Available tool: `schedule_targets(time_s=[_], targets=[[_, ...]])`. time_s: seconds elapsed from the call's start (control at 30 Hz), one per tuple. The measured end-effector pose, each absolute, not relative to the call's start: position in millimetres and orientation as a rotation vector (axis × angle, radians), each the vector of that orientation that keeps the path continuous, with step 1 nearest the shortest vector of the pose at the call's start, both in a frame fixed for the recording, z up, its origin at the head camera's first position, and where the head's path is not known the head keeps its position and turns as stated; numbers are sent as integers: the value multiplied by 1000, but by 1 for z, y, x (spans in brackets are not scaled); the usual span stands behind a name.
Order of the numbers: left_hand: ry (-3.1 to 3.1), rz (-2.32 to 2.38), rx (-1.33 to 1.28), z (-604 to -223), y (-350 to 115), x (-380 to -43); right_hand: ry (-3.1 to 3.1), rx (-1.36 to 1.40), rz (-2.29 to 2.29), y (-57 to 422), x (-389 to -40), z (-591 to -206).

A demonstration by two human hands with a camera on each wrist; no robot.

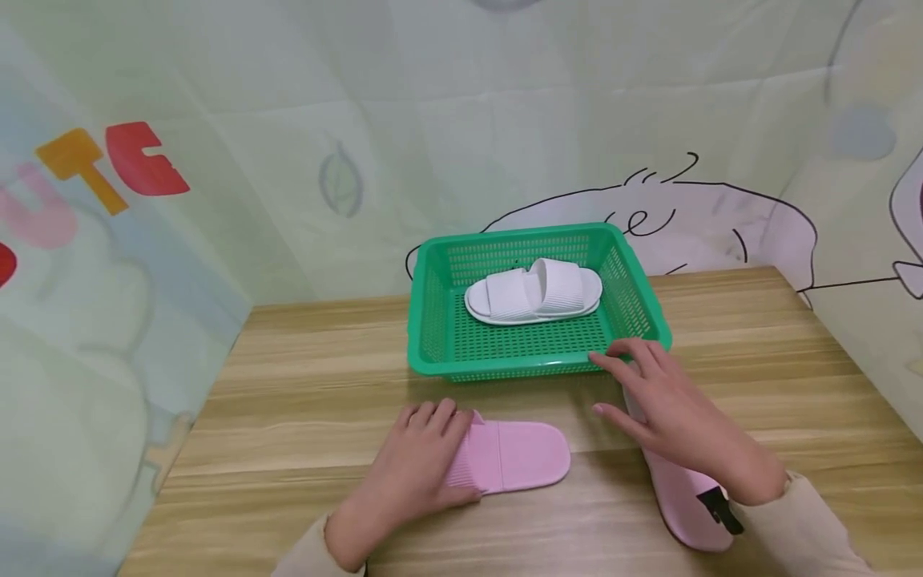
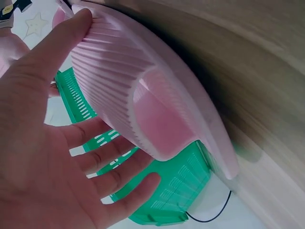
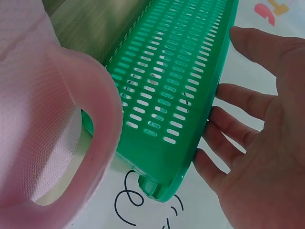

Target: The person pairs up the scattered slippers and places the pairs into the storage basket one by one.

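Note:
A pink slipper [image 1: 534, 455] lies sideways on the table in front of the basket. My left hand [image 1: 414, 457] grips it around the ribbed strap [image 2: 109, 62], thumb on the near side and fingers on the far side. My right hand [image 1: 674, 409] hovers with spread fingers at the near right corner of the green basket [image 1: 505, 367], fingertips by its rim, holding nothing. Under that hand and forearm lies a second pink slipper [image 1: 681, 505], partly hidden. White slippers [image 1: 508, 296] lie overlapped inside the basket.
The wood-grain table [image 1: 317, 377] meets a printed cloth backdrop [image 1: 288, 160] behind the basket and at the sides. A black strap piece [image 1: 721, 510] shows at the right wrist, over the second pink slipper.

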State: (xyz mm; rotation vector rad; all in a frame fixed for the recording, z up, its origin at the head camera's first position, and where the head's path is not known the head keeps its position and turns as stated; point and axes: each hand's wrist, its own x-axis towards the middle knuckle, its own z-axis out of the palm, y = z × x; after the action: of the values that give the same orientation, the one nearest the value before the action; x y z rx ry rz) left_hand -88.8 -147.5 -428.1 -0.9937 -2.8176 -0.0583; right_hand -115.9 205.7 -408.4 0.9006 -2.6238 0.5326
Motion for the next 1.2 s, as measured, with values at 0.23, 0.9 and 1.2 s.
schedule_targets(time_s=[0.23,0.9,1.2], targets=[[-2785,-75,-990,-429,-147,-88,-2642,907,504,207,-113,-409],[-2800,-86,-1000,-430,-146,-89,-2738,965,487,247,-106,-413],[-2824,-94,-993,-429,-146,-88,-2770,965,516,260,-108,-429]])
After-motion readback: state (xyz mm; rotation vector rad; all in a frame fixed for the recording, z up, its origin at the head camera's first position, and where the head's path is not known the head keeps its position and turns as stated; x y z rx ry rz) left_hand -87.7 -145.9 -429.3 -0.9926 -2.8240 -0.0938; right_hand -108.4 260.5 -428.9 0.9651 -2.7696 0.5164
